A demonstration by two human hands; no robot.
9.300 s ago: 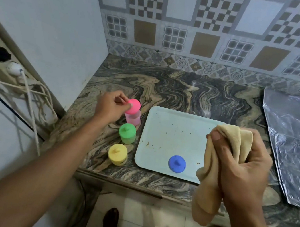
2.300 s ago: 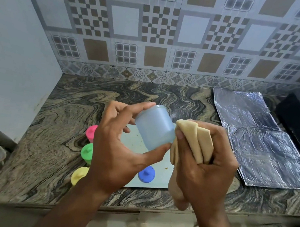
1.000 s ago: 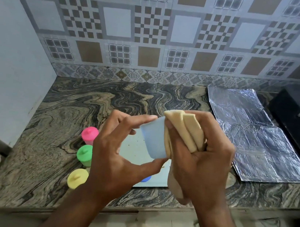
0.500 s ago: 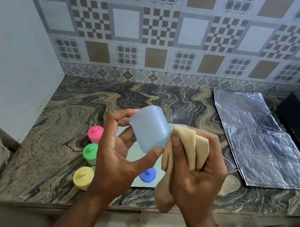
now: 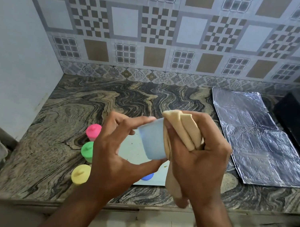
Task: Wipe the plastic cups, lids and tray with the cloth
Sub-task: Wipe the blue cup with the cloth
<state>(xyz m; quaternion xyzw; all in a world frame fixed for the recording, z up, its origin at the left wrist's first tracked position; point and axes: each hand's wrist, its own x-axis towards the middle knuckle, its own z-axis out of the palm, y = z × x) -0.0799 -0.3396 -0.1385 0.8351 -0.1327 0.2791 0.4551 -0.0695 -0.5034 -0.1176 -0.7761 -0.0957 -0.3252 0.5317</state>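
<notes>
Early yet: left hand (image 5: 115, 152) grips the blue cup (image 5: 151, 142), right hand (image 5: 197, 154) clutches the cloth (image 5: 183, 131) against it; the tray (image 5: 131, 147) looks speckled, the other cups (image 5: 93, 130) apparently await wiping.

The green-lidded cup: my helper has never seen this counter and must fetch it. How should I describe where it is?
Look at the marbled countertop, left of the pale tray. Three lidded cups stand there in a row running front to back. The green-lidded cup is the middle one, between the pink-lidded cup behind and the yellow-lidded cup in front.
</notes>
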